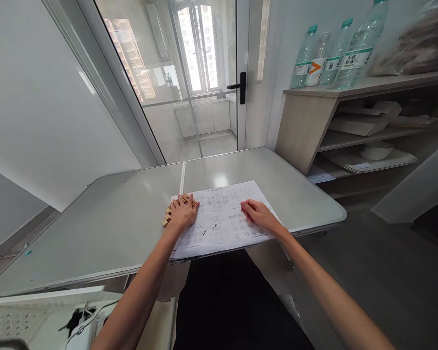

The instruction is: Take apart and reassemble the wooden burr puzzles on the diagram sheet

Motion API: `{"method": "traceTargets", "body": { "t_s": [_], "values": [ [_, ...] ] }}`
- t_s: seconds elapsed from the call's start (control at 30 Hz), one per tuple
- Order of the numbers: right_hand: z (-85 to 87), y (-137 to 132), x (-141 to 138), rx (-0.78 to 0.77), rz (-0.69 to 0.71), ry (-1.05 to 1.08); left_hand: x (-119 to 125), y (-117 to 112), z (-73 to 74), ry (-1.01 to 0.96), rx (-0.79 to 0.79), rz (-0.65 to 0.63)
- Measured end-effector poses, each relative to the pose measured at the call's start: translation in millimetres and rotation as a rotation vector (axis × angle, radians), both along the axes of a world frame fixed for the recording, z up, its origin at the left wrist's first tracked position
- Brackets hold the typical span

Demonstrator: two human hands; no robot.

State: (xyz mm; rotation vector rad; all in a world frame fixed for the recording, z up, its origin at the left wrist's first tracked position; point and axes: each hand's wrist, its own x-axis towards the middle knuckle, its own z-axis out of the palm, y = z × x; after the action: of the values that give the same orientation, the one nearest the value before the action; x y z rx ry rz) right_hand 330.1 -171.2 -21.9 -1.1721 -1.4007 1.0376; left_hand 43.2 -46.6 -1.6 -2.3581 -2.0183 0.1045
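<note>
A large printed sheet of paper (219,209) lies on the grey table in front of me. Small light-brown wooden blocks (166,218) are gathered at its left edge. My left hand (182,212) rests over them with its fingers spread, hiding part of the group. On the right half of the sheet, my right hand (257,214) has its fingers curled together; whether anything small is inside them is hidden. Rows of small printed figures cover the paper, and two small dark marks (204,233) show between my hands.
The folding table (95,228) has a seam across it. Behind it stands a glass door (204,63) with a black handle (243,87). At right, a wooden shelf unit (306,121) carries several plastic bottles (352,61). Cables (91,318) lie low at left.
</note>
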Motion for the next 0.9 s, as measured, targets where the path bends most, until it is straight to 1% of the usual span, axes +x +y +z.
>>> {"method": "traceTargets", "body": {
  "t_s": [0.17,0.4,0.7,0.9],
  "values": [
    [0.6,-1,0,-0.008,-0.007,-0.011,9,-3,-2.3,-0.024,0.000,-0.004],
    [-1.3,0,2,-0.014,-0.009,-0.028,19,-8,-2.5,-0.053,-0.027,0.022],
    [-2.2,1,1,-0.004,-0.010,-0.041,36,-24,-3.8,-0.087,-0.035,0.047],
    [-4.5,2,2,-0.008,-0.020,-0.052,35,-35,-2.0,-0.105,0.001,-0.013]
  ]
}}
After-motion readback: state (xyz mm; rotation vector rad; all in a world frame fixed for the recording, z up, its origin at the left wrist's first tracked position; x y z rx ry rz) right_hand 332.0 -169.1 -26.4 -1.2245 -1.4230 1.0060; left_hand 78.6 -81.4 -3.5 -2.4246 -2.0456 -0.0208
